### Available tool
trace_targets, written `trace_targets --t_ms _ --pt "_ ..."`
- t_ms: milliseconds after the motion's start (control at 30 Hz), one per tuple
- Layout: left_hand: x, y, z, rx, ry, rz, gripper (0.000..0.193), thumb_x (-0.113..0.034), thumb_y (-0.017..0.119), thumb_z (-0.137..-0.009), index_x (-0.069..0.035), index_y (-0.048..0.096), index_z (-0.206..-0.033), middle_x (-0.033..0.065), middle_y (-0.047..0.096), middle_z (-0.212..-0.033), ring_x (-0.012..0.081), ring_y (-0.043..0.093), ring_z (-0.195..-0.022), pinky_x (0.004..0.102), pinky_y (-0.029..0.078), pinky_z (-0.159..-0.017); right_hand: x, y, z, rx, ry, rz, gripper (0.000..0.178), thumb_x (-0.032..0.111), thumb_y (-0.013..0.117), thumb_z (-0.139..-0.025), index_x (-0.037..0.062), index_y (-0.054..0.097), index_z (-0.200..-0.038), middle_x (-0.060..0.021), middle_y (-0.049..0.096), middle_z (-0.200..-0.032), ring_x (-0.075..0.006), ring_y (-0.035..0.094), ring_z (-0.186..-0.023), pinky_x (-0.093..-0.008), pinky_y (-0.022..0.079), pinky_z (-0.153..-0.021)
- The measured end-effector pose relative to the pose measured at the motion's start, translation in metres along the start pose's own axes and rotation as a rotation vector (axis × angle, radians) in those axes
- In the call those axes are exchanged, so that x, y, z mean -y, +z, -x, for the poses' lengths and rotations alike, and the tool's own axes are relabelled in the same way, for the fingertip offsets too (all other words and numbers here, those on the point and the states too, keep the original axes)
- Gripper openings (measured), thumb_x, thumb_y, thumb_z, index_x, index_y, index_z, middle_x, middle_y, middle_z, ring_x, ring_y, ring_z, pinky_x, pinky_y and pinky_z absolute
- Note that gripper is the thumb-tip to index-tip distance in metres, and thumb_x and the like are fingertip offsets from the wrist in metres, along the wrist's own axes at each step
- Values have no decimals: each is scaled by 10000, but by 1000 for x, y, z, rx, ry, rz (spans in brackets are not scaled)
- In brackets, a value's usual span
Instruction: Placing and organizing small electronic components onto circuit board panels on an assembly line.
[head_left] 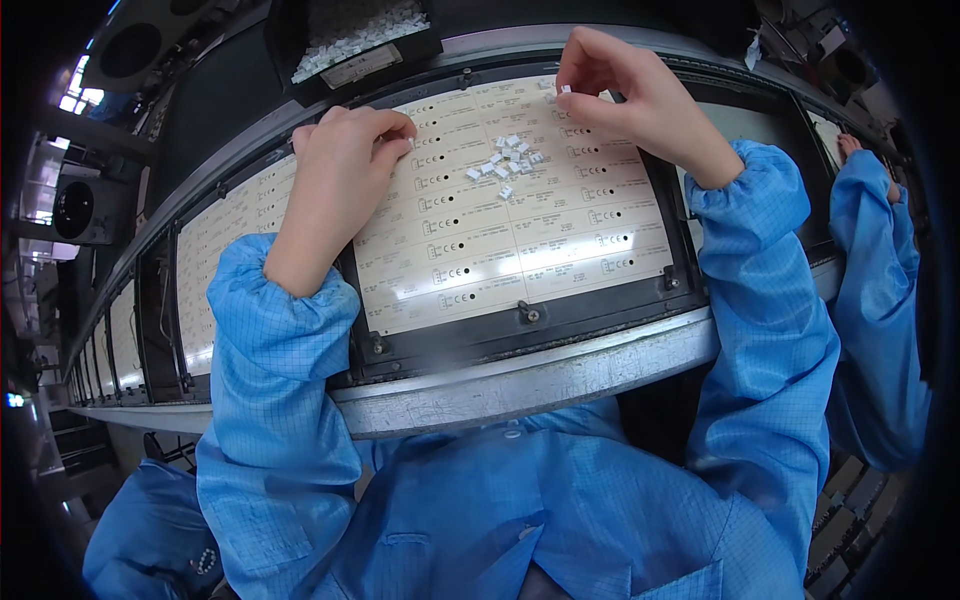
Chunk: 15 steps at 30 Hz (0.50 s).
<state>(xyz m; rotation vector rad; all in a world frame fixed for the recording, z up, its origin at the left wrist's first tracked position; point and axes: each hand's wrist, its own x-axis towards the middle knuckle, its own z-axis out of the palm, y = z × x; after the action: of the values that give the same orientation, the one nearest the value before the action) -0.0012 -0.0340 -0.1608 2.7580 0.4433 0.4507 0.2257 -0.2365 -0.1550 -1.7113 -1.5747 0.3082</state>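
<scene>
Several white plugs (511, 156) lie grouped on the printed panel (440, 300). Right hand (640, 98): fingertips pinch one plug (566, 90). Left hand (345, 165): thumb and forefinger pinch a white piece (410, 142).

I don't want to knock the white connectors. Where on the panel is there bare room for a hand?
The near part of the panel, between the white connectors and the black front rail. The far middle is crowded with connectors; the right hand crowds the far right.
</scene>
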Motion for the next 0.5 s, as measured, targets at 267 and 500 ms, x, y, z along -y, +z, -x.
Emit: trace_targets --t_ms 267,500 --pt "3 0 2 -20 62 -47 146 -145 629 -916 -76 739 -984 70 712 -925 255 576 -996 426 334 -938 3 3 -2 1 4 -152 200 121 740 -889 59 577 -987 -25 588 -893 -113 610 -821 -240 524 -758" --pt "0 1 2 -13 48 -49 142 -151 636 -910 -84 738 -982 61 704 -929 253 573 -1000 422 342 -929 9 6 -1 10 -25 -35 153 160 708 -926 63 629 -1015 9 569 -823 -71 560 -762 -200 470 -693"
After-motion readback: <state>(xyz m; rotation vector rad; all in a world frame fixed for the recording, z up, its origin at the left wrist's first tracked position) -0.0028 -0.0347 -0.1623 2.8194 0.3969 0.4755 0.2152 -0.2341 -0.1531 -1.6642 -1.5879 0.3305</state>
